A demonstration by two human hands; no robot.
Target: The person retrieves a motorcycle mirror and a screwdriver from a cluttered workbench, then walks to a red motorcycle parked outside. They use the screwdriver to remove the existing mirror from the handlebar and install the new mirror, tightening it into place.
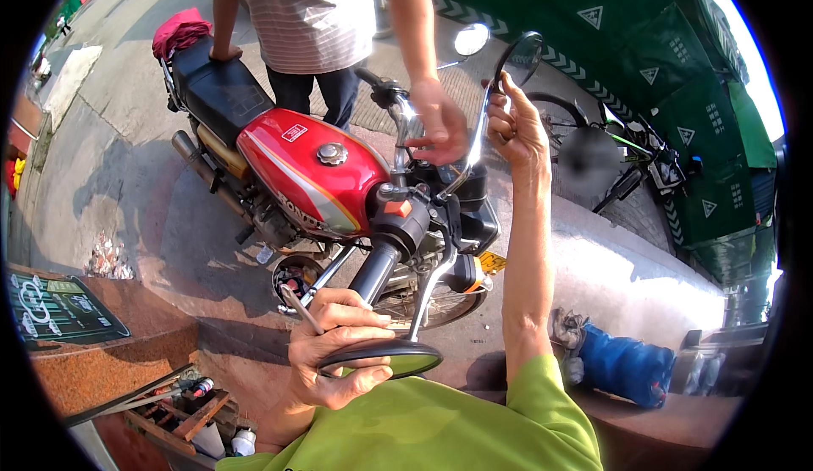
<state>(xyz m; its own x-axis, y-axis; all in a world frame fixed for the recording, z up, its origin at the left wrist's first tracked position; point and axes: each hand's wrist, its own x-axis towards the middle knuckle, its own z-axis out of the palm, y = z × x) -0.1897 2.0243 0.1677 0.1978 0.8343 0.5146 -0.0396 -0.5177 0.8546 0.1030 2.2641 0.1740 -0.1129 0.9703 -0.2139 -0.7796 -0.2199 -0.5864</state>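
A red motorcycle (pixel 326 179) stands across the middle, handlebar toward me. My left hand (pixel 339 348) is closed around the rim of the near round rear-view mirror (pixel 385 355), whose silver stem runs up to the handlebar. A slim metal tool, perhaps a wrench (pixel 301 310), sticks out between that hand's fingers. My raised right hand (pixel 518 124) pinches the edge of the far rear-view mirror (pixel 518 58) where its chrome stem (pixel 479 132) meets it. The near black grip (pixel 377 272) lies just beyond my left hand.
Opposite me, a person (pixel 305 14) in a striped shirt rests one hand on the seat (pixel 222 82); the other hand (pixel 438 124), blurred, is over the handlebar. A bicycle (pixel 627 154) leans by a green barrier (pixel 677 82). Blue bundle (pixel 622 365) lies right; wooden crate (pixel 190 420) lower left.
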